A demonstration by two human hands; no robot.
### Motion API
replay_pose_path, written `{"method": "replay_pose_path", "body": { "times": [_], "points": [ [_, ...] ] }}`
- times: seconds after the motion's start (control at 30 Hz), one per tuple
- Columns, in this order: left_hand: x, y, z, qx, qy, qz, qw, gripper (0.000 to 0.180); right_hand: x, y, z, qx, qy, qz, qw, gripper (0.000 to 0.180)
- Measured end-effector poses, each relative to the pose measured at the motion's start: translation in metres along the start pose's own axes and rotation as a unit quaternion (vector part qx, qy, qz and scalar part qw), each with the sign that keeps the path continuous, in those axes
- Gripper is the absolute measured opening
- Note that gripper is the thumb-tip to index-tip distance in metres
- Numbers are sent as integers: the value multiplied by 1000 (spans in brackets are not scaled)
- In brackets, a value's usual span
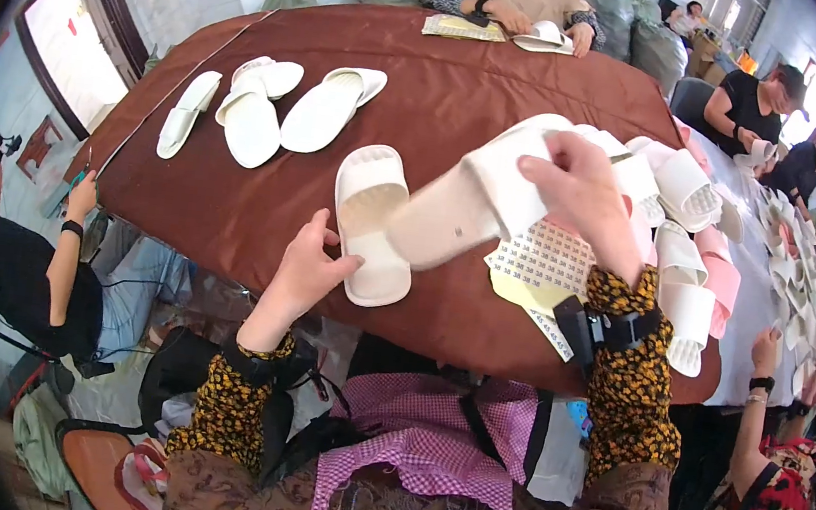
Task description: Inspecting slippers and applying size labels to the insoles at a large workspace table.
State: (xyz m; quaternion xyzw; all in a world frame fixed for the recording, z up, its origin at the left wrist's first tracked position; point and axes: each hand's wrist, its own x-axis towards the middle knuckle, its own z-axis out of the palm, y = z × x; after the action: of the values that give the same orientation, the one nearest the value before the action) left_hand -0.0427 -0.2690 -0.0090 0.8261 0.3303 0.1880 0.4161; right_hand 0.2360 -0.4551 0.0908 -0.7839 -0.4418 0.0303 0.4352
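Observation:
My right hand [586,190] grips a cream-white slide slipper [453,210] by its broad strap, thumb on top, holding it tilted over the table. The slipper's sole is blurred, and its heel end overlaps a second white slipper [372,216] lying on the brown cloth. Beside that second slipper is my left hand [305,261], fingers apart, with the thumb at the slipper's near left edge. Just below my right hand lies a sheet of small printed stickers [543,260] on yellowish backing, with a white sticker strip [550,332] beneath it.
A pile of white and pink slippers [687,236] lies right of my right hand. Several white slippers [251,126] rest at the table's far left. Across the brown-covered table [429,66] a person [522,6] handles a slipper. Others sit at left and right.

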Motion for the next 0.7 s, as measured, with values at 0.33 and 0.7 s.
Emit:
{"method": "replay_pose_path", "body": {
  "times": [0.33,0.7],
  "points": [
    [61,1,-41,-48,9,-35,998,57,-49,8,12,364,-171,213,890,20],
    [118,-6,-39,5,-68,95,993,45,-89,3,21,534,-190,347,748,24]
  ]
}}
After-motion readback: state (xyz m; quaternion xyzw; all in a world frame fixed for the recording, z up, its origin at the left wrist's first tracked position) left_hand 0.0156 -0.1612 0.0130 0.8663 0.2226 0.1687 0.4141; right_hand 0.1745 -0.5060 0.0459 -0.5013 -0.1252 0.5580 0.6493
